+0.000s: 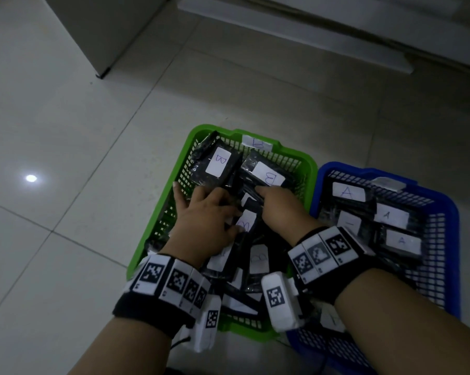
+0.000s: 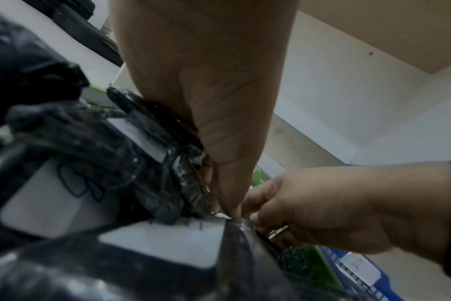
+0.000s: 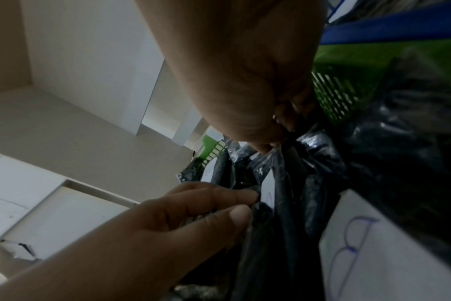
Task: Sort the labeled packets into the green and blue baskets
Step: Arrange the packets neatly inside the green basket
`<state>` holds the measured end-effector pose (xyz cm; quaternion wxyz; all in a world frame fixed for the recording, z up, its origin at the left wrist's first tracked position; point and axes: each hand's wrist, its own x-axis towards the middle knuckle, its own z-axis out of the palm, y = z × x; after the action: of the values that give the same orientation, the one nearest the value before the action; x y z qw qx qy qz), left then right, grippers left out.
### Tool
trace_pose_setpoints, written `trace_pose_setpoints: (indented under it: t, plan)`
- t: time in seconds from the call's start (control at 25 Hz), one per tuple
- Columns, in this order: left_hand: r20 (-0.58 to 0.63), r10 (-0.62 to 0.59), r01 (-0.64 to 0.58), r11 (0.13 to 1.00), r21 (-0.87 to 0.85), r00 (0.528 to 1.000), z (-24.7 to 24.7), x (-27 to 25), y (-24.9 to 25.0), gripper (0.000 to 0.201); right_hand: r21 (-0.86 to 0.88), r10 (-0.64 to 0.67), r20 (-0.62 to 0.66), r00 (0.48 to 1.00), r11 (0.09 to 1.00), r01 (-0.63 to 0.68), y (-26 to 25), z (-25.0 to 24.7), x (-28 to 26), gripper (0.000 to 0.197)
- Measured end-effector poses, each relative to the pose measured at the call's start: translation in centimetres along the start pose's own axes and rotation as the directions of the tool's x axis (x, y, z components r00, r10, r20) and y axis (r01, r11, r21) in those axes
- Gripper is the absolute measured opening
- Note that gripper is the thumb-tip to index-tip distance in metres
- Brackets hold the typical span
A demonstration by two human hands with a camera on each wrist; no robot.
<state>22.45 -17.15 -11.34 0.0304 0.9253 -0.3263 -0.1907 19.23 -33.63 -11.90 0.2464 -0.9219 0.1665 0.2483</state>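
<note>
The green basket (image 1: 174, 169) holds several black packets with white "B" labels (image 1: 219, 164), piled loosely. To its right, the blue basket (image 1: 450, 212) holds black packets labelled "A" (image 1: 347, 192). Both hands are down inside the green basket. My left hand (image 1: 209, 209) has its fingers curled into the pile, and its thumb and fingers (image 3: 234, 205) pinch the edge of a black B packet (image 3: 276, 203). My right hand (image 1: 271, 201) is curled round the top of a black packet (image 3: 294, 154) in the middle of the pile. Whether both hands hold the same packet cannot be told.
The baskets stand side by side on a pale tiled floor (image 1: 66, 158). A white cabinet (image 1: 93, 36) stands at the far left and a low white ledge (image 1: 336, 31) runs along the far right. A "B" tag (image 1: 256, 143) sits on the green rim.
</note>
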Motion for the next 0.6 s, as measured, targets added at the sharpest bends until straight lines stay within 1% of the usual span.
trace_pose_setpoints:
  t: [0.08,0.12,0.16,0.28,0.32,0.44,0.52,0.6]
  plan:
    - [0.003,-0.002,0.002,1.000,0.005,1.000,-0.1,0.1,0.3,0.045,-0.070,0.020,0.129,0.991,0.997,-0.011,0.1,-0.5,0.3,0.060]
    - [0.003,-0.002,0.002,1.000,0.005,1.000,-0.2,0.1,0.4,0.046,-0.083,0.020,0.162,0.987,0.997,-0.007,0.2,-0.7,0.3,0.064]
    - [0.002,0.001,-0.001,1.000,0.005,1.000,-0.2,0.2,0.6,0.048,-0.080,0.008,0.166,0.986,0.997,0.005,0.4,-1.0,0.2,0.066]
    - [0.019,0.015,-0.016,1.000,0.012,1.000,-0.4,0.5,1.1,0.054,0.006,-0.042,0.081,0.996,0.999,0.042,1.1,-1.4,-0.4,0.066]
    - [0.022,0.016,-0.016,1.000,0.010,1.000,-0.4,0.6,1.2,0.055,0.005,-0.049,0.059,0.997,0.999,0.049,1.2,-1.4,-0.4,0.065]
    - [0.024,0.027,-0.027,1.000,0.001,0.999,-0.6,0.9,1.5,0.056,-0.073,-0.068,0.011,0.998,0.995,0.068,1.1,-0.5,0.1,0.053]
    - [0.030,0.053,-0.053,0.999,0.003,0.998,-0.6,1.1,1.8,0.059,-0.129,-0.060,-0.025,0.998,0.990,0.057,0.7,0.0,-0.2,0.044]
    - [0.042,0.082,-0.083,0.996,0.024,0.996,-0.7,1.4,2.1,0.064,-0.154,-0.075,-0.088,0.993,0.986,0.061,0.6,0.0,-0.4,0.040]
